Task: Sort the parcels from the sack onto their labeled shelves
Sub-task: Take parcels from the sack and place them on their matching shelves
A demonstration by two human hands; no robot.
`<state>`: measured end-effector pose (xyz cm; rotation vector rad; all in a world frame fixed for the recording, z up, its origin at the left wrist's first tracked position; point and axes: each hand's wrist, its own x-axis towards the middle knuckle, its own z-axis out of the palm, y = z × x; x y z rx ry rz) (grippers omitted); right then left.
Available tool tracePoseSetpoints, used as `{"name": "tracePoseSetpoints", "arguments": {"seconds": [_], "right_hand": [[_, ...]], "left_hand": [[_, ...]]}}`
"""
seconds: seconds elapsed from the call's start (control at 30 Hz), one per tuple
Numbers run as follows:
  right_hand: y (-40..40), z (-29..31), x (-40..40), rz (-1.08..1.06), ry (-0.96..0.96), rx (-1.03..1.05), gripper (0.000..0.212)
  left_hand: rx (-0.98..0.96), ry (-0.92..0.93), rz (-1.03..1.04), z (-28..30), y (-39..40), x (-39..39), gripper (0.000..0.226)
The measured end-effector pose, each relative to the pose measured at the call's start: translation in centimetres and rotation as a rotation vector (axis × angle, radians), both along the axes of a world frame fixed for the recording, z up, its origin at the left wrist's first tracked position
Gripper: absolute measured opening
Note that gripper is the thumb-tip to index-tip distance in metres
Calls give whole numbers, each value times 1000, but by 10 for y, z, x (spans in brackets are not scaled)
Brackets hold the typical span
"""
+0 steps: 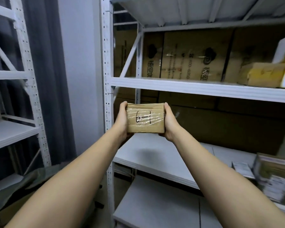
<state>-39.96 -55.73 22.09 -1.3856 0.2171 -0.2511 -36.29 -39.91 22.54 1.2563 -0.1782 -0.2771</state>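
Head view: you have the parcel (145,118) up in front of you, out over the front left corner of the rack (107,66), between its two middle shelves. Your left hand (122,120) clasps the parcel's left end and your right hand (169,121) its right end, fingers wrapped round the far side and palms flat on the ends, so both are closed on it. The top faces you, with a hand-written mark that looks like "6-1" under clear tape.

It is a small cardboard box with square edges and no sag, so judge it stiff and probably light. The taped top looks glossy and may be slippery; keep your hold on the bare cardboard ends, as now. I can't tell what is inside, so set it down gently.

The white board (156,157) below the parcel is smooth and flat, with blurred packets (275,175) to the right. On the shelf above the parcel stand big brown cartons (194,55) and, further right, a yellow box (260,74). Left of the rack are a grey curtain (44,63) and a second rack (28,79).
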Motion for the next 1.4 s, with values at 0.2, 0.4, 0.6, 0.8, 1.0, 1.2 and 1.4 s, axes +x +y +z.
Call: {"name": "tracePoseSetpoints", "arguments": {"seconds": [0.2,0.4,0.6,0.8,1.0,1.2,1.4], "right_hand": [[-42,41,-56,-143,-145,9,62],[-79,80,-100,-268,-244,-27,68],[-108,119,-125,-423,-325,-61,64],[-143,148,-127,-510,-343,-139,67],[-202,160,-116,-465,-386,-285,66],[-273,155,-89,-392,-353,-464,36],[-328,148,-53,-390,-229,-584,64]], "left_hand": [[-3,-130,-96,42,-57,-35,51],[-21,-236,-248,87,-102,-59,51],[-51,-369,-311,129,-139,-73,47],[-14,-436,-331,153,-180,-70,42],[-79,-503,-360,162,-240,-51,39],[-112,-510,-375,162,-303,-21,37],[-19,-546,-254,156,-348,14,43]]}}
